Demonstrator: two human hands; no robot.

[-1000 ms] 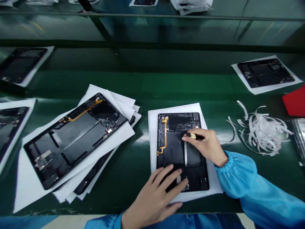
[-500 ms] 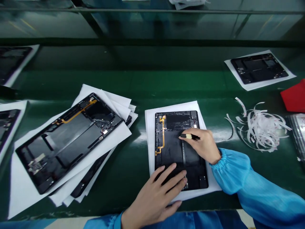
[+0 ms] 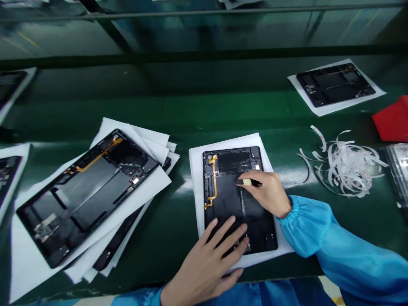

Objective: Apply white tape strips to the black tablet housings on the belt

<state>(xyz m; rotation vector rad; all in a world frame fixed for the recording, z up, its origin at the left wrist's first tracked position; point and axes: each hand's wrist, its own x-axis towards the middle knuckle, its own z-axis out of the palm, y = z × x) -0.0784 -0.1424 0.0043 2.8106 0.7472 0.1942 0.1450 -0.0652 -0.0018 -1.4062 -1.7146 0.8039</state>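
Note:
In front of me a black tablet back housing (image 3: 228, 195) lies on white paper sheets (image 3: 195, 170), with an orange flex cable (image 3: 214, 180) along its left side. My left hand (image 3: 210, 263) rests on its lower left part, fingers spread. My right hand (image 3: 267, 191) pinches a small black tool with a pale yellow band (image 3: 247, 182). The tool's dark tip is at the top end of a thin grey strip (image 3: 242, 199) down the housing's middle; whether it touches is hard to tell.
To the left, more housings (image 3: 89, 191) are stacked with paper between them. Another housing (image 3: 336, 83) sits at the back right. A pile of curled white strips (image 3: 347, 168), a red bin (image 3: 392, 121) and a clear plastic tray (image 3: 398, 170) are on the right of the green table (image 3: 191, 110).
The camera view has shifted and tilted slightly. My right hand keeps its pinch on the small tool near the same spot. My left hand stays flat on the housing.

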